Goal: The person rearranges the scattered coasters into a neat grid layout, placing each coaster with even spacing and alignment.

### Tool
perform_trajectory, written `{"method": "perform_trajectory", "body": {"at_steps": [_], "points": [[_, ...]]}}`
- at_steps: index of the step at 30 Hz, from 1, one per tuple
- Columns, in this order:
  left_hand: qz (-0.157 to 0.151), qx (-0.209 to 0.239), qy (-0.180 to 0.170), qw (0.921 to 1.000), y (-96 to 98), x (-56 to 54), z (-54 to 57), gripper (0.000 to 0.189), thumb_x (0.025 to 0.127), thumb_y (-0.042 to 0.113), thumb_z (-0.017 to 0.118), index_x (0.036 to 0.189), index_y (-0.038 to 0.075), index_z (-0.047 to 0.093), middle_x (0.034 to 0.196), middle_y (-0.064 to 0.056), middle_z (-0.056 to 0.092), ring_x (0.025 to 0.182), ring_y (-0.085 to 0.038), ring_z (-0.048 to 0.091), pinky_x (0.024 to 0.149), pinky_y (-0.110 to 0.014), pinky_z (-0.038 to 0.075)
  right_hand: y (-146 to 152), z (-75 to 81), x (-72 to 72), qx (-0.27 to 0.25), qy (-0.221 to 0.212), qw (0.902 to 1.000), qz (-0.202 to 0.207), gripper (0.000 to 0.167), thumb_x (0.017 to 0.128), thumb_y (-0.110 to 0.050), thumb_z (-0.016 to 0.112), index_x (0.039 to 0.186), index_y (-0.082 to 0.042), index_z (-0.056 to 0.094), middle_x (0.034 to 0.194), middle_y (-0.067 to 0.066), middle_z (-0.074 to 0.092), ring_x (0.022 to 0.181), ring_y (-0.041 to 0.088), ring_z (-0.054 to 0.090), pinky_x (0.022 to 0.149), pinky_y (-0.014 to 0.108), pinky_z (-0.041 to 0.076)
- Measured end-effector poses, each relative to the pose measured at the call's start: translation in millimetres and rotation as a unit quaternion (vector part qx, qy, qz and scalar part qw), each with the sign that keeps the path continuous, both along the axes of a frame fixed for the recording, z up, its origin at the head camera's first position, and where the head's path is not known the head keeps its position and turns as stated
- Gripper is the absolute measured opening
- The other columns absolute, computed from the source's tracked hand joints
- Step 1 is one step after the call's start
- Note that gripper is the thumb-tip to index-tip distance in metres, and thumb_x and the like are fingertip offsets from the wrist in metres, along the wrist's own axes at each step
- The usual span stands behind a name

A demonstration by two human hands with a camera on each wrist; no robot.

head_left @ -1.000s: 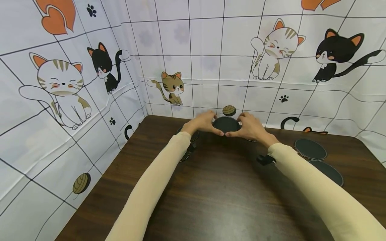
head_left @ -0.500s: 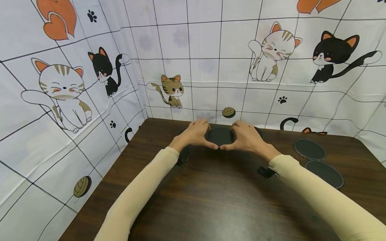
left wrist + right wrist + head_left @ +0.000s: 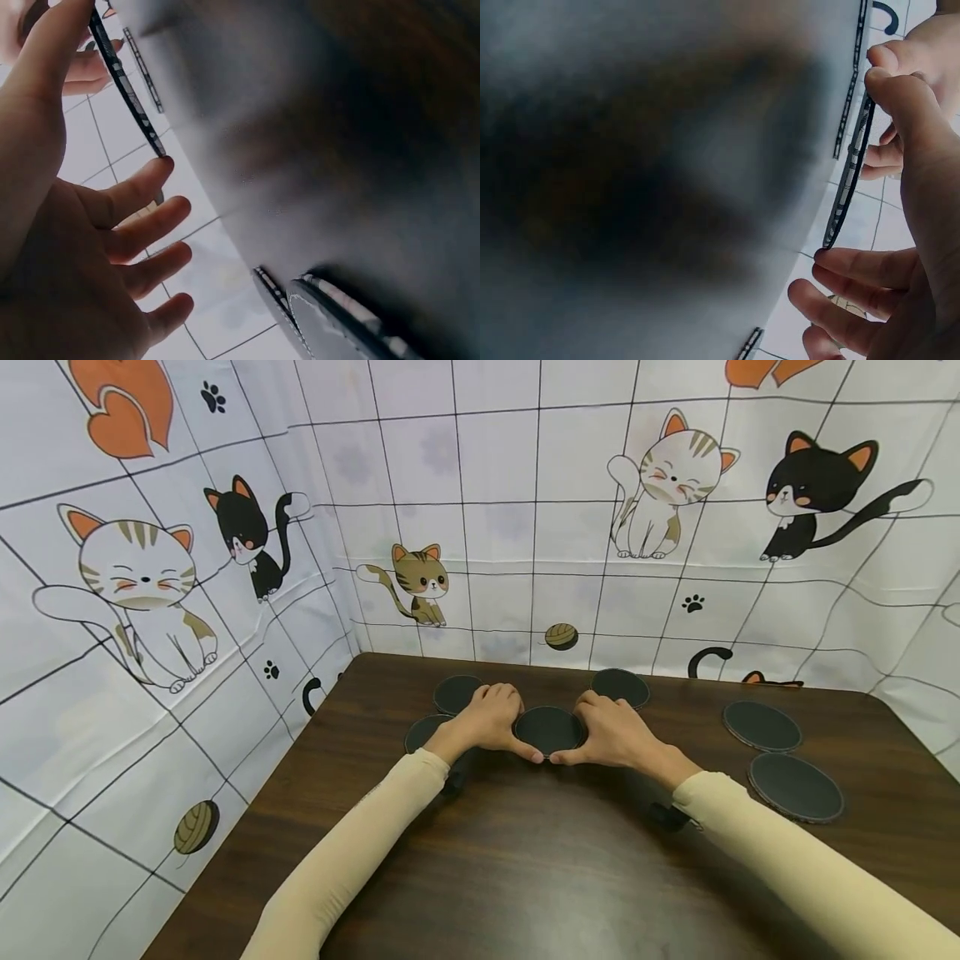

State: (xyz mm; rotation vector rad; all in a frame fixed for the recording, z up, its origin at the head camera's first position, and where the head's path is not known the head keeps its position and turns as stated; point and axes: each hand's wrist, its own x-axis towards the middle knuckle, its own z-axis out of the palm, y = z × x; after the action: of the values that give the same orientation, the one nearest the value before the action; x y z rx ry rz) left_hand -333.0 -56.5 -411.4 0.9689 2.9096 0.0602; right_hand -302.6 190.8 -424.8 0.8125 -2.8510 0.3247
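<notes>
My left hand (image 3: 486, 718) and right hand (image 3: 611, 731) hold a thin round black coaster (image 3: 550, 732) between them, in the head view near the back middle of the table. Both thumbs meet at its near edge, while fingers curve round its sides. In the left wrist view, the coaster (image 3: 127, 86) is edge-on, pinched between thumb and index fingertip, with a black-and-white patterned rim. The right wrist view likewise has the coaster (image 3: 849, 176) between thumb and fingertips, apart from the tabletop. Its underside is hidden in the head view.
Similar coasters lie about on the dark wooden table (image 3: 540, 877): a back-left coaster (image 3: 457, 694), another coaster (image 3: 424, 732) partly behind the left arm, a back coaster (image 3: 620, 687), and two right-side coasters (image 3: 762, 726). A cat-print sheet (image 3: 495, 527) hangs behind.
Both hands have brought the coaster nearer to the body, away from the back edge. The coasters at the back and left have come into fuller view.
</notes>
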Motion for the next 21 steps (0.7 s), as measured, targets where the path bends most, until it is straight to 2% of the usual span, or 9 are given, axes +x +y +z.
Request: {"method": "perform_trajectory", "body": {"at_steps": [6, 21], "points": [[0.005, -0.017, -0.012, 0.9998, -1.0, 1.9, -2.3, 0.086, 0.073, 0.087, 0.062, 0.119, 0.014, 0.057, 0.127, -0.005, 0.048, 0.124, -0.026, 0.044, 0.112, -0.052, 0.028, -3.8, -6.1, 0.5, 0.006, -0.010, 0.9999, 0.000, 0.095, 0.070, -0.083, 0.072, 0.116, 0.000, 0.071, 0.122, 0.015, 0.061, 0.109, 0.036, 0.061, 0.094, 0.062, 0.044], [0.008, -0.040, -0.013, 0.9991, 2.7, 2.0, -1.9, 0.087, 0.074, 0.084, 0.066, 0.123, 0.012, 0.058, 0.137, -0.009, 0.047, 0.131, -0.029, 0.041, 0.114, -0.055, 0.025, -8.5, -5.5, -2.0, 0.030, -0.025, 0.9992, -0.010, 0.095, 0.068, -0.083, 0.073, 0.116, 0.000, 0.071, 0.121, 0.015, 0.061, 0.109, 0.036, 0.061, 0.093, 0.061, 0.044]]}}
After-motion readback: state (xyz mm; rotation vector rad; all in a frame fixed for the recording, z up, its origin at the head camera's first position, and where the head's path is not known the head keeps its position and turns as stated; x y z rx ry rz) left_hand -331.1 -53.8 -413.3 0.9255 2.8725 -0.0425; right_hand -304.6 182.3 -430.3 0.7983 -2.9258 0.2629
